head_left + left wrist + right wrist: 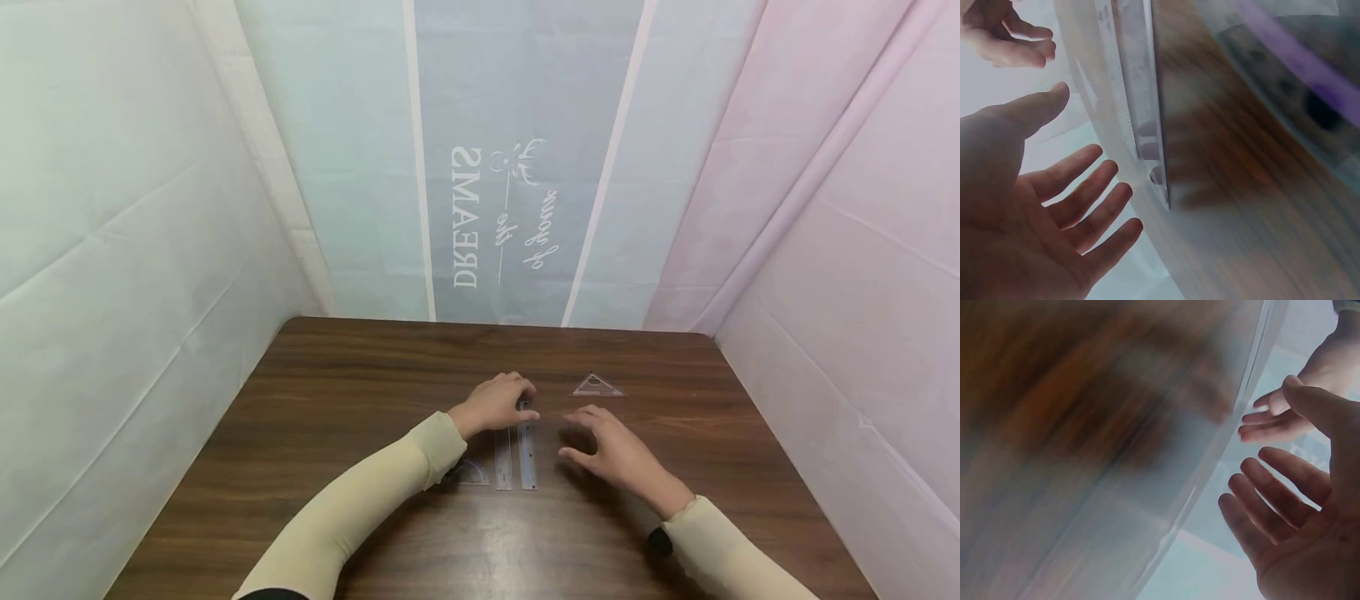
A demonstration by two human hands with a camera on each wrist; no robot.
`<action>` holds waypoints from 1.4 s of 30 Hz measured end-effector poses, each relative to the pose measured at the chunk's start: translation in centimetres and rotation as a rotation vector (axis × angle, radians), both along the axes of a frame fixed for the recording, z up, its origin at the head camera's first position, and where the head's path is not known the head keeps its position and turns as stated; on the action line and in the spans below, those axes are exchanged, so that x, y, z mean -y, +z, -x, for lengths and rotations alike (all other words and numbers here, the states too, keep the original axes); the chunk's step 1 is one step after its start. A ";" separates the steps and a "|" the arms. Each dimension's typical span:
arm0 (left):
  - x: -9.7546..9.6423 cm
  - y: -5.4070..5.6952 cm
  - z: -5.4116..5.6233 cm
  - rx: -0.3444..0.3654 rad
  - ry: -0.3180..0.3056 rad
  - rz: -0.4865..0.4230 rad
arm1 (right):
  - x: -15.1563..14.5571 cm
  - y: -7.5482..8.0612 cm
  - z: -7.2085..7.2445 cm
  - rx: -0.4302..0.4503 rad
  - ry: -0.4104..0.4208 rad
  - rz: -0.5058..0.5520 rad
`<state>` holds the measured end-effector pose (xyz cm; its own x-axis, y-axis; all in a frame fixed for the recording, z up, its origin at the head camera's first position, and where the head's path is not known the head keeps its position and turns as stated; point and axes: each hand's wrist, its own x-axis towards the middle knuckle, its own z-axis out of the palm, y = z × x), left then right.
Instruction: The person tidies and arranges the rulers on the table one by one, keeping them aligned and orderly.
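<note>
Two clear rulers, a left one (503, 471) and a right one (528, 458), lie side by side on the table. Over their far ends hovers my left hand (491, 404), hiding part of them; its fingers are spread and hold nothing in the left wrist view. Partly behind the left sleeve is a clear protractor (474, 475), whose curved purple band (1297, 37) shows large in the left wrist view. My right hand (618, 450) is to the right of the rulers, palm toward them, fingers apart and grasping nothing. Beyond it lies a clear set square (597, 392).
The brown wood-grain table (360, 358) has rounded far corners. Behind it hangs a pale curtain (510, 100) with mirrored lettering, and light fabric walls (112, 250) flank both sides.
</note>
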<state>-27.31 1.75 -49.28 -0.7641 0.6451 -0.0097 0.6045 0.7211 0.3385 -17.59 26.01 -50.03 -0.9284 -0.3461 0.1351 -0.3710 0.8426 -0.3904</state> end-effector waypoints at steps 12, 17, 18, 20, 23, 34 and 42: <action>-2.8 0.5 0.4 0.015 0.011 -0.001 | -3.6 -0.5 2.8 -0.062 0.009 0.069; -4.2 0.4 0.6 0.034 0.026 0.000 | -4.9 -0.7 3.8 -0.076 -0.009 0.061; -4.4 0.4 0.7 0.035 0.031 0.000 | -5.2 -0.8 4.0 -0.074 -0.017 0.057; -4.9 0.3 0.8 0.039 0.035 0.012 | -5.6 -0.8 4.3 -0.068 -0.028 0.052; -5.5 0.0 0.9 0.049 0.036 0.032 | -6.3 -0.8 4.8 -0.052 -0.049 0.054; -7.3 0.1 1.7 0.054 0.024 0.051 | -8.3 -1.1 7.2 -0.027 -0.080 0.046; -9.0 -0.4 2.1 0.053 0.033 0.042 | -9.6 -1.6 8.5 0.017 -0.104 0.041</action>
<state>-29.38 10.77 -49.63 -0.7824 0.6180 -0.0773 0.5626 0.7545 0.3380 -26.06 35.57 -51.61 -0.9614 -0.2419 0.1313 -0.2751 0.8594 -0.4309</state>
